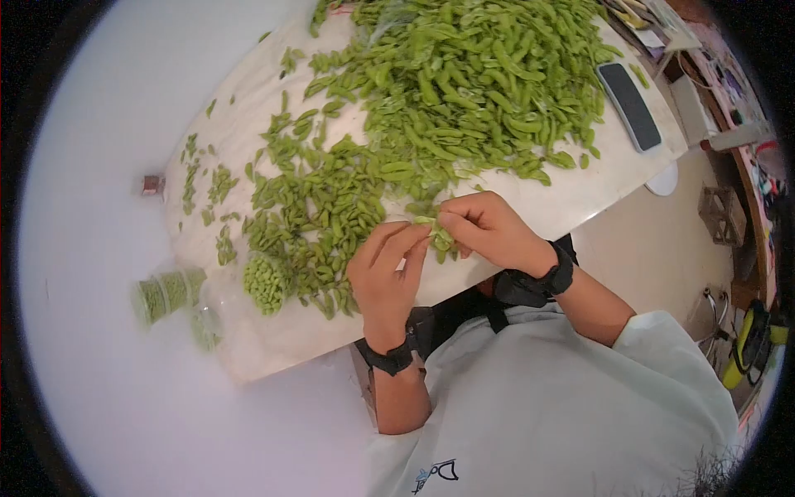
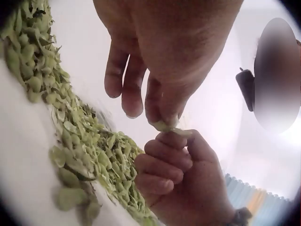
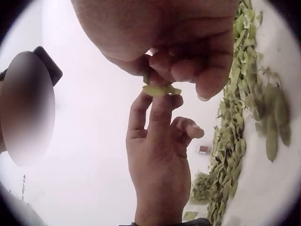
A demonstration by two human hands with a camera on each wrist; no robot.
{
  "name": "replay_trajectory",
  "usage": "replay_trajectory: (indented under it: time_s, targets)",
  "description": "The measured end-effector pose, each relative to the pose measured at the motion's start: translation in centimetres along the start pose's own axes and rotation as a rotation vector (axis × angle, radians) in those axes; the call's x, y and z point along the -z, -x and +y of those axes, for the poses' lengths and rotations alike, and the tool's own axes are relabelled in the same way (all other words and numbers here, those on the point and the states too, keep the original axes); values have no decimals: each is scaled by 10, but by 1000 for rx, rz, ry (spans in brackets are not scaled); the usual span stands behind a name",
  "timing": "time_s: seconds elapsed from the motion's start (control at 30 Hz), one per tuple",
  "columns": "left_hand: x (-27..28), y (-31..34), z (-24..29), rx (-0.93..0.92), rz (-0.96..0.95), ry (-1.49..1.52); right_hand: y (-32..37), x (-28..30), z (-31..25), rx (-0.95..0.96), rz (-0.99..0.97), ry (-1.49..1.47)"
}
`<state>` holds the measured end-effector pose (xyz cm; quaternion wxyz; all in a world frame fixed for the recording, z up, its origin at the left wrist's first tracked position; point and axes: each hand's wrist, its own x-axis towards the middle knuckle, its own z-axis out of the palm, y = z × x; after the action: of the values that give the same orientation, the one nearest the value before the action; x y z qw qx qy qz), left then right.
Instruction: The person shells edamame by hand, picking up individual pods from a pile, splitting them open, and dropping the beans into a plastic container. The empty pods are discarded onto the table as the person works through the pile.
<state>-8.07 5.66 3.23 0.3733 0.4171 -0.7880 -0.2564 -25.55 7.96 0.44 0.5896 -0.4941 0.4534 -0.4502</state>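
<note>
A green soybean pod (image 3: 161, 90) spans the fingertips of both hands just over the table's near edge. My left hand (image 1: 387, 269) pinches one end of it between thumb and forefinger, the other fingers held loosely apart. Curled fingers of my right hand (image 1: 494, 234) grip the other end, with the thumb against it, as the left wrist view shows. Beside and beyond the hands, a layer of loose pods (image 1: 331, 207) covers the tabletop. To the left of my left hand stands a clear tub of shelled beans (image 1: 267, 283).
A big heap of pods (image 1: 480, 83) fills the far side of the white-covered table (image 1: 530, 203). A phone (image 1: 631, 108) lies at the right edge. Clear containers of beans (image 1: 161, 296) are beyond the left edge, and a small reddish-brown box (image 1: 152, 185) is near the table's left end.
</note>
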Motion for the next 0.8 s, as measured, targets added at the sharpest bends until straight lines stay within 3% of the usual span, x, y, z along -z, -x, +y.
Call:
replay_trajectory:
  time_s: [0.1,0.13,0.3,0.47,0.6,0.8]
  targets:
    - [9,4,4,105,163,88,1,-6,-6,-36,47,-103]
    - [15,5,0,34,249,15,2,-5,-2,-35,67,-100]
    - [78,29,-45,210,553,-170,1,0,-4,-9,120,-101]
    - [158,47,-78,479,608,-469,-1,-3,-6,-10,139,-100]
    - [179,54,-94,580,572,-545,0,-10,-5,-9,116,-104]
    - [168,48,-85,468,581,-498,-1,-12,-1,12,97,-73]
